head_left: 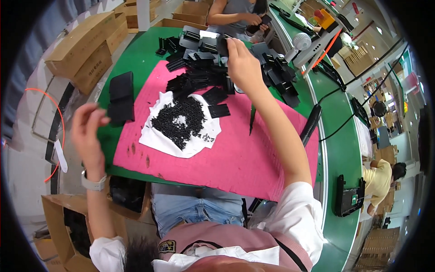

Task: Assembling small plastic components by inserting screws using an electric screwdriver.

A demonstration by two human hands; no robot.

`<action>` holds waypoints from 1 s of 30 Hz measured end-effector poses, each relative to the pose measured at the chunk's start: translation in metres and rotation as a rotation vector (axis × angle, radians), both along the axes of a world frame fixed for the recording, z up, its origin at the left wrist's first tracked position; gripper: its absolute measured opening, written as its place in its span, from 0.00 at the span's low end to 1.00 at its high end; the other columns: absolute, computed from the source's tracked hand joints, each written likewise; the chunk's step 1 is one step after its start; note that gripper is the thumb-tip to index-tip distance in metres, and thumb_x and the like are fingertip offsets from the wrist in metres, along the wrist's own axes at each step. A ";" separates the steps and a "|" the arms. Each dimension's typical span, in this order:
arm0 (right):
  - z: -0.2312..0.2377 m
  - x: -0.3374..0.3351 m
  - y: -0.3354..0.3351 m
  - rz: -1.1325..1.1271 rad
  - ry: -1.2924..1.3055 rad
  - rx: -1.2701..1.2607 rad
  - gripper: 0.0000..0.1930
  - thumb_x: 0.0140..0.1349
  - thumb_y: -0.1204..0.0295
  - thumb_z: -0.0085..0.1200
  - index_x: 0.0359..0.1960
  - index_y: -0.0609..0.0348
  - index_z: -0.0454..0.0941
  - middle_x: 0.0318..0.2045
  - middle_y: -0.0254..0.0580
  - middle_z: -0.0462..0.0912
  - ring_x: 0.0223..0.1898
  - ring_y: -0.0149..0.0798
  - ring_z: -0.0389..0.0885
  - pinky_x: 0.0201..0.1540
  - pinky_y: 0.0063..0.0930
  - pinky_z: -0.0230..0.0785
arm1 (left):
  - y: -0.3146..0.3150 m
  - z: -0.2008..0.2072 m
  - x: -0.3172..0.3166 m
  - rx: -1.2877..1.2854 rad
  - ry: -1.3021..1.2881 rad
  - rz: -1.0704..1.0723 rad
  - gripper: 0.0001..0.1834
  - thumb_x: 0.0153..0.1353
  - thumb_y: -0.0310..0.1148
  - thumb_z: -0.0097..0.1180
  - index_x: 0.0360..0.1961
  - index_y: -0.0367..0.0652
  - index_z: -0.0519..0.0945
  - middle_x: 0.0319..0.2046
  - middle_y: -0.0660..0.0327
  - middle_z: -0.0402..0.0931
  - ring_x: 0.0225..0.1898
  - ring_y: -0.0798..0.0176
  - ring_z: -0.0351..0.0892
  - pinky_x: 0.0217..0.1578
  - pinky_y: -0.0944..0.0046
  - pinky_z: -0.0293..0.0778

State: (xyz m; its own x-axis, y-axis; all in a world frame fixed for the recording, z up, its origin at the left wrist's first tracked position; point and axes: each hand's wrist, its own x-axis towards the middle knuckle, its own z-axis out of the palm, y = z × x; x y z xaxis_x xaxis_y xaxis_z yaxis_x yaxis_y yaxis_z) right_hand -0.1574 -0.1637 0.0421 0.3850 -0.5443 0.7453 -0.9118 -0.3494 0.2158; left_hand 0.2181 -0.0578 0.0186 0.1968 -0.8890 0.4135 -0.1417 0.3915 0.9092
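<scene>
My right hand reaches to the far side of the table, fingers closed on a dark flat plastic piece at the pile. My left hand is raised at the table's left edge, somewhat blurred, its fingers loosely bent and apart with nothing in them. Beside it lie black flat plastic panels. A white cloth on the pink mat bears a heap of small black rod-like parts. Behind the cloth are piled black slotted plastic pieces, with two single ones near the cloth's right edge.
Grey and black plate-like parts crowd the far right. A black-handled tool with a cable rests at the mat's right edge. Further right are a white fan and a green conveyor line. Cardboard boxes stand left. Another person works opposite.
</scene>
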 end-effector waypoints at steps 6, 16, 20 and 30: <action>0.010 0.049 0.138 0.422 0.125 0.113 0.19 0.53 0.76 0.48 0.48 0.67 0.74 0.52 0.60 0.74 0.53 0.54 0.76 0.45 0.38 0.73 | -0.003 0.015 -0.133 0.437 0.460 -0.771 0.19 0.69 0.40 0.44 0.54 0.39 0.69 0.47 0.62 0.74 0.46 0.71 0.74 0.45 0.68 0.72; -0.018 -0.019 0.084 0.187 -0.649 0.344 0.13 0.53 0.72 0.59 0.38 0.67 0.77 0.28 0.46 0.79 0.26 0.39 0.78 0.30 0.33 0.71 | -0.026 0.016 -0.163 0.416 0.258 -0.789 0.16 0.65 0.35 0.53 0.50 0.40 0.72 0.42 0.65 0.77 0.41 0.73 0.75 0.42 0.72 0.71; -0.039 -0.020 0.040 -0.420 -0.149 0.616 0.21 0.52 0.54 0.60 0.34 0.63 0.80 0.30 0.51 0.79 0.29 0.49 0.82 0.29 0.39 0.74 | -0.029 0.015 -0.177 0.386 0.288 -0.890 0.19 0.64 0.39 0.54 0.52 0.39 0.71 0.41 0.66 0.77 0.40 0.75 0.74 0.40 0.74 0.69; -0.016 -0.005 0.068 0.357 -0.549 0.172 0.10 0.52 0.77 0.60 0.38 0.65 0.80 0.33 0.47 0.82 0.32 0.47 0.81 0.34 0.32 0.74 | -0.027 -0.002 -0.160 0.446 0.473 -0.815 0.23 0.64 0.39 0.55 0.55 0.36 0.68 0.43 0.61 0.76 0.42 0.72 0.75 0.44 0.72 0.71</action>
State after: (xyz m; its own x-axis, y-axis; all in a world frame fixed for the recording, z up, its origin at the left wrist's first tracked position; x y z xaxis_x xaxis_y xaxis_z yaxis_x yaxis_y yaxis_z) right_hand -0.1624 -0.0958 0.0261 0.1534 -0.5827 0.7981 -0.6952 -0.6376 -0.3319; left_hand 0.0585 -0.0851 0.0165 -0.4749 -0.8785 0.0521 0.4237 -0.1763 0.8885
